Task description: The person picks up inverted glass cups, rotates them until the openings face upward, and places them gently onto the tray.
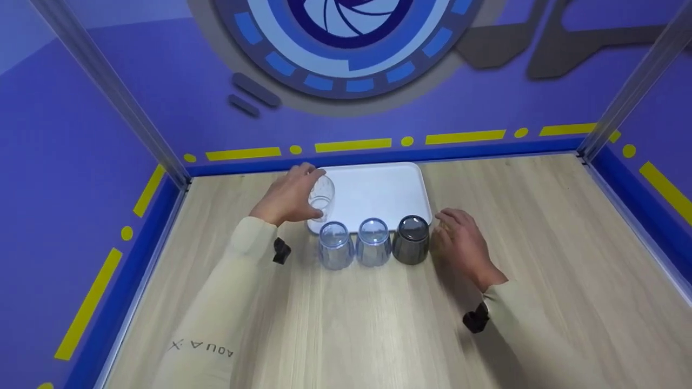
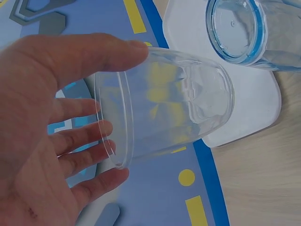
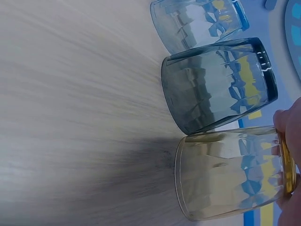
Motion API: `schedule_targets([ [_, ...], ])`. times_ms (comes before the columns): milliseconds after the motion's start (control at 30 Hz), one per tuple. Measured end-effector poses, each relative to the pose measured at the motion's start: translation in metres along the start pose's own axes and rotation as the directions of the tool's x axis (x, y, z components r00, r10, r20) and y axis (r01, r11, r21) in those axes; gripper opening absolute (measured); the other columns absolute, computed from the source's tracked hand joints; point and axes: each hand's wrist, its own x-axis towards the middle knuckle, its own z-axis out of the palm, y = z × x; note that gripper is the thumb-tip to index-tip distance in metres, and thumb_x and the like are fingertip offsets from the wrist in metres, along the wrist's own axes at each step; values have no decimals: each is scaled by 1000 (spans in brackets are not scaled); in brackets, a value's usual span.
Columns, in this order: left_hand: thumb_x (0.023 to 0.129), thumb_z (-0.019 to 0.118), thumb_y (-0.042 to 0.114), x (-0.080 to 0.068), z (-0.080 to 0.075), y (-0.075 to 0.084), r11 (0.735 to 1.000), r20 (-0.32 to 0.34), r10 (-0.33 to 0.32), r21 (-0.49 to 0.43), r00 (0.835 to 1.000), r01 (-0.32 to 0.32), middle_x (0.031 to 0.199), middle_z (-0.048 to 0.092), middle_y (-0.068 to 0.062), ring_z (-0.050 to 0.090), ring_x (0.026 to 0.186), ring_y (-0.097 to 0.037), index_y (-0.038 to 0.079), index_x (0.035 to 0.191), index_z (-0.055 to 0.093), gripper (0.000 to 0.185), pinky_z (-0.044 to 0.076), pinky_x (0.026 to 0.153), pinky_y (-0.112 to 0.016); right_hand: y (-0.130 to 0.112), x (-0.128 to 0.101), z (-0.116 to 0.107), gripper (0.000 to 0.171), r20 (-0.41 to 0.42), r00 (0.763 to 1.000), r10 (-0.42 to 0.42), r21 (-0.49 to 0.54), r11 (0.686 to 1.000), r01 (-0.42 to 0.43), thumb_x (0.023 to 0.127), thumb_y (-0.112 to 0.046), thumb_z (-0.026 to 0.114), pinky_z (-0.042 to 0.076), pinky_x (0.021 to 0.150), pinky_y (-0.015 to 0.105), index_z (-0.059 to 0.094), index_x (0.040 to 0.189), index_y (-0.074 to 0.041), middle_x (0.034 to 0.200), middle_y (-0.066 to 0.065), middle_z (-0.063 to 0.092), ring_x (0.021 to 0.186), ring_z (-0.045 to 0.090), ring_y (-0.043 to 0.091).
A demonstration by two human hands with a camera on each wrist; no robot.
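My left hand (image 1: 309,190) grips a clear plastic cup (image 1: 322,198) over the left edge of a white tray (image 1: 378,189). In the left wrist view the clear cup (image 2: 164,108) lies tilted, its rim towards my palm, thumb above and fingers (image 2: 80,141) below. Three upturned cups stand in a row before the tray: two blue ones (image 1: 335,247) (image 1: 373,244) and a dark grey one (image 1: 411,242). My right hand (image 1: 447,231) is just right of the grey cup. In the right wrist view its fingertips (image 3: 288,129) grip an upturned yellowish cup (image 3: 230,172) beside the grey cup (image 3: 218,84).
A wooden table (image 1: 378,324) carries everything. Purple and blue walls with yellow marks close it in at the back and both sides, with metal posts (image 1: 108,86) in the corners. The yellowish cup is mostly hidden by my right hand in the head view.
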Motion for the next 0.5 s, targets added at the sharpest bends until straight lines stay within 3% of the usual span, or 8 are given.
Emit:
schedule_targets([
  [500, 77, 80, 31, 14, 15, -3, 999, 7, -30, 26, 1000, 30, 154, 33, -11, 36, 137, -30, 18, 148, 38, 84, 35, 113, -51, -1, 0, 1, 34, -8, 1000, 4, 3, 1000, -4, 98, -14, 55, 38, 109, 48, 58, 131, -5, 135, 12, 51, 132, 41, 30],
])
